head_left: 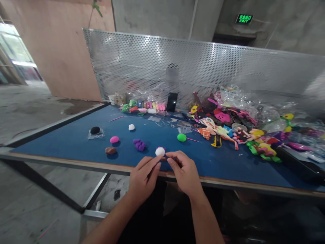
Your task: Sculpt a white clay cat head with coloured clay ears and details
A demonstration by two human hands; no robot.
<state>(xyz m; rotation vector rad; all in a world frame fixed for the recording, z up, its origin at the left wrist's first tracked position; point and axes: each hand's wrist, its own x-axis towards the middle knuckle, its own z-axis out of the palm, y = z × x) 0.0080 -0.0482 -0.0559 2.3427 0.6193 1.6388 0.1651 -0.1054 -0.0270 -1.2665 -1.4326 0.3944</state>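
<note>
At the blue desk's (pixel 86 149) near edge, the left hand (pixel 144 178) pinches a white clay ball (pixel 159 151); whether the right hand (pixel 185 171), fingertips beside it, grips anything is unclear. A perforated metal panel (pixel 142 61) lines the far edge, before concrete walls (pixel 162 17).

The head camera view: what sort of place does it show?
Probably a makeshift craft space in a rough building: clay-like lumps on a table, a bare concrete wall and a green exit sign.

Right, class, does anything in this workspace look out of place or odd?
A thin pink stick lies on the floor, odd because similar sticks are up on the blue table. Farther back, a dark floor patch might be damp.
</note>
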